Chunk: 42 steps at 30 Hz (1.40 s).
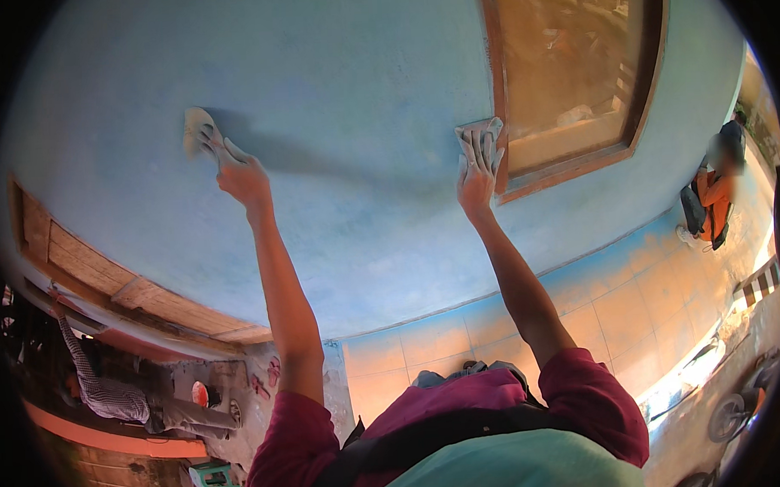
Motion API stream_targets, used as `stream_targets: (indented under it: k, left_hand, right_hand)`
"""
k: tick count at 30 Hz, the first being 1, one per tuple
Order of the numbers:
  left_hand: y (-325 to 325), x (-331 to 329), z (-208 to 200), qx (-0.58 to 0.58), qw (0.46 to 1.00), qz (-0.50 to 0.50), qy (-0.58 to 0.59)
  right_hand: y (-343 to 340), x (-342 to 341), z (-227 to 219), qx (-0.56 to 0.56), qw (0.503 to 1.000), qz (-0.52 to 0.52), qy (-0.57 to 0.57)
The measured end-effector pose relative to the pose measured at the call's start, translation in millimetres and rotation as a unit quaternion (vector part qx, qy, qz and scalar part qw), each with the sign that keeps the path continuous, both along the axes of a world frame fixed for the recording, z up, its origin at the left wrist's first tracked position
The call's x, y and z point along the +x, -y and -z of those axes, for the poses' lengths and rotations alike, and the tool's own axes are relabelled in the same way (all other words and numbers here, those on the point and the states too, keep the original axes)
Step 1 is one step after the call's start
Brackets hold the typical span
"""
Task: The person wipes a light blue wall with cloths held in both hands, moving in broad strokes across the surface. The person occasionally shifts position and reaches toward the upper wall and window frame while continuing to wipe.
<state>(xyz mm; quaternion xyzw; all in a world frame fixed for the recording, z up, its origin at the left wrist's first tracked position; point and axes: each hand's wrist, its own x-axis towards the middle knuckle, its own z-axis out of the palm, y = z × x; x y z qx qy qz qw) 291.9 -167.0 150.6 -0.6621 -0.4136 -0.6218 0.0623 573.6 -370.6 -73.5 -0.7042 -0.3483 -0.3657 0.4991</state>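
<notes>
My left hand (234, 167) is stretched out against the light blue wall (341, 82), its fingers pressing a pale beige piece of sandpaper (195, 121) flat on the surface. Off to the right, my right hand (478, 167) presses a greyish sheet of sandpaper (465, 133) to the same wall, right beside the brown wooden window frame (498, 94). Pale dust coats the fingers of both hands. The sandpaper's undersides are hidden against the wall.
Orange floor tiles (582, 327) run along the wall's foot, with bluish powder at the edge. A wooden door (90, 254) stands at left. One person (120, 395) reaches up at lower left near a green stool (211, 475); another person (716, 193) crouches at far right.
</notes>
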Motion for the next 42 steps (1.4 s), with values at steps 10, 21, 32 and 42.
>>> stream_targets:
  k: [10, 21, 32, 42]
  left_hand:
    - [-19.2, -10.1, 5.4, 0.192, 0.981, -0.010, -0.035]
    - [-15.7, -33.1, 22.1, 0.133, 0.985, 0.093, -0.058]
    - [-25.8, -82.9, 65.8, 0.129, 0.976, 0.132, -0.118]
    - [-40.5, -184.9, 209.7, -0.023, 0.969, 0.191, -0.158]
  right_hand:
    - [-12.8, -2.4, -179.2, 0.118, 0.989, 0.032, 0.081]
    - [-54.5, -84.5, -48.8, -0.007, 0.999, -0.002, 0.052]
    - [-96.3, -134.5, -96.2, 0.034, 0.999, 0.027, 0.028]
    - [-142.0, -167.2, -233.1, 0.151, 0.980, 0.002, 0.130]
